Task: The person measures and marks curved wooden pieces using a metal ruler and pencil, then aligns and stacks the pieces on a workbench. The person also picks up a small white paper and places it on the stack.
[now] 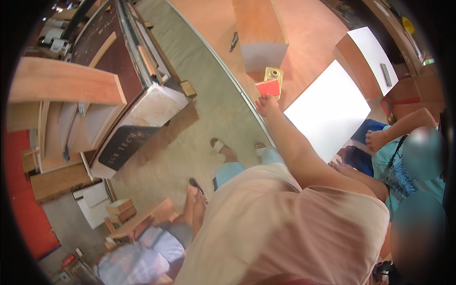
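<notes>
My right arm stretches forward over the plywood-coloured work surface [308, 35]. Closed at its end, my right hand [267, 105] grips a flat, red, rectangular spreader-like piece [269, 88] by its near edge. Just beyond it stands a gold metal tin [274, 73] with a round opening on top, partly covered by the red piece. A large white panel [330, 109] lies to the right of my hand and forearm. Nowhere in the picture does my left hand show.
Behind the tin rises a box-like wooden piece [263, 26], with a dark hand tool [233, 42] beside it. A seated person [399, 156] is close on my right; another [140, 251] is low at left. A machine table [114, 42] carries a curved wooden frame [66, 83].
</notes>
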{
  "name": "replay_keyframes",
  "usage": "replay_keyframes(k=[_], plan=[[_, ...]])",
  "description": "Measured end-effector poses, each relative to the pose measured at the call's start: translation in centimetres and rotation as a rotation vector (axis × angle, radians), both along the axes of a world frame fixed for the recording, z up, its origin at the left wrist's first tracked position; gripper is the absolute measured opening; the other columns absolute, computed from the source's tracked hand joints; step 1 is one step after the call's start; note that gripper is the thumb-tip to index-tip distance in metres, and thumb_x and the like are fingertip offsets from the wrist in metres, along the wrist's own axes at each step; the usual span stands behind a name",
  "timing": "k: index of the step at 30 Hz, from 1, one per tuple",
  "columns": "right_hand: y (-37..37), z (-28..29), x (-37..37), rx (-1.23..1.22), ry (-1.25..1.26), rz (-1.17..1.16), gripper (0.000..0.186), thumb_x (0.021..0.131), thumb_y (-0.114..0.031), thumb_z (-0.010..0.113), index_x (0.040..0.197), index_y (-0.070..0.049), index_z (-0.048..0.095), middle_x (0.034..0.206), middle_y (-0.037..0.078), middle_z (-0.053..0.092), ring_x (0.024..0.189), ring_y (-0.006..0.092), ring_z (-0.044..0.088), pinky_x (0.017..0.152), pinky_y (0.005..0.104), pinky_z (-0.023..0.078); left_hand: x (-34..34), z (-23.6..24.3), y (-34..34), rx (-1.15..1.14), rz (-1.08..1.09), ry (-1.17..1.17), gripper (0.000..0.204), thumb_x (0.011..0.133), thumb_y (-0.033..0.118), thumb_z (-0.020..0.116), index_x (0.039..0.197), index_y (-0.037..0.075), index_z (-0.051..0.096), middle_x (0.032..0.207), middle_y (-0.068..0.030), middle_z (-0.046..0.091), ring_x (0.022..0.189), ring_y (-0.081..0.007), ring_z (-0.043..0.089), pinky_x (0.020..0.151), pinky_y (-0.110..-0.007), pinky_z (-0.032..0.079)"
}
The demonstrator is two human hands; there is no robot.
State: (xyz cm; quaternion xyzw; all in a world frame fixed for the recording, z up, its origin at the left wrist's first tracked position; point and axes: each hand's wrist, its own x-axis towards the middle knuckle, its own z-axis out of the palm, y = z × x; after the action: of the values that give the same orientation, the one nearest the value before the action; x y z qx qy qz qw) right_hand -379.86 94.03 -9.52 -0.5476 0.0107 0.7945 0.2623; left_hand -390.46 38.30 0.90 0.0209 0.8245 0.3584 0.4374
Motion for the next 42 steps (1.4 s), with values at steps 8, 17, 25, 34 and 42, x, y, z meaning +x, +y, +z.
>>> replay_keyframes(k=[8, 17, 25, 34, 42], plan=[[-0.5, -2.5, 0.5, 0.057, -0.151, -0.014, 0.03, 0.099, -0.031, 0.048, 0.122, -0.014, 0.056, 0.122, 0.005, 0.064, 0.107, 0.0261, 0.062, 0.086, 0.0444, 0.047, -18.6, -1.6, 11.2, -0.187, -0.261, -0.132, 0.043, 0.088, 0.039, 0.057, 0.11, 0.002, 0.063, 0.1, -0.0135, 0.064, 0.089, -0.0273, 0.058, 0.077, -0.042, 0.048], [-6.5, -0.4, 1.1, 0.268, -0.152, -0.17, 0.014, 0.098, -0.023, 0.054, 0.111, -0.018, 0.056, 0.093, 0.0, 0.062, 0.074, 0.0174, 0.058, 0.064, 0.0396, 0.045, -35.7, 0.0, 32.1, -0.021, -0.744, -0.053, 0.024, 0.086, 0.031, 0.065, 0.085, 0.008, 0.059, 0.069, -0.002, 0.054, 0.052, -0.0135, 0.046, 0.043, -0.032, 0.035], [-8.2, 8.2, -3.0, 0.319, -0.15, -0.255, 0.012, 0.097, -0.012, 0.055, 0.108, -0.017, 0.052, 0.087, -0.001, 0.055, 0.074, 0.0156, 0.052, 0.064, 0.0341, 0.045, -30.1, -0.8, 46.7, 0.165, -1.001, -0.154, 0.033, 0.087, 0.039, 0.065, 0.09, 0.006, 0.066, 0.072, -0.0063, 0.06, 0.057, -0.016, 0.051, 0.047, -0.037, 0.04], [7.0, 11.3, -7.6, 0.754, -0.763, 0.213, 0.026, 0.094, -0.016, 0.054, 0.109, -0.003, 0.069, 0.077, 0.008, 0.064, 0.071, 0.0163, 0.061, 0.064, 0.0322, 0.048, -29.9, 2.1, 46.9, 0.219, -0.974, -0.075, 0.03, 0.088, 0.035, 0.068, 0.078, 0.007, 0.063, 0.072, -0.0002, 0.058, 0.067, -0.0114, 0.049, 0.06, -0.029, 0.039], [20.5, 15.6, -10.0, 1.031, -1.067, 0.597, 0.03, 0.09, -0.018, 0.052, 0.106, -0.003, 0.072, 0.099, 0.023, 0.071, 0.094, 0.036, 0.069, 0.085, 0.0422, 0.052, -36.8, 1.9, 48.8, 0.169, -0.595, -0.145, 0.03, 0.091, 0.038, 0.064, 0.082, 0.01, 0.061, 0.069, -0.0013, 0.057, 0.064, -0.0141, 0.058, 0.048, -0.031, 0.043]])
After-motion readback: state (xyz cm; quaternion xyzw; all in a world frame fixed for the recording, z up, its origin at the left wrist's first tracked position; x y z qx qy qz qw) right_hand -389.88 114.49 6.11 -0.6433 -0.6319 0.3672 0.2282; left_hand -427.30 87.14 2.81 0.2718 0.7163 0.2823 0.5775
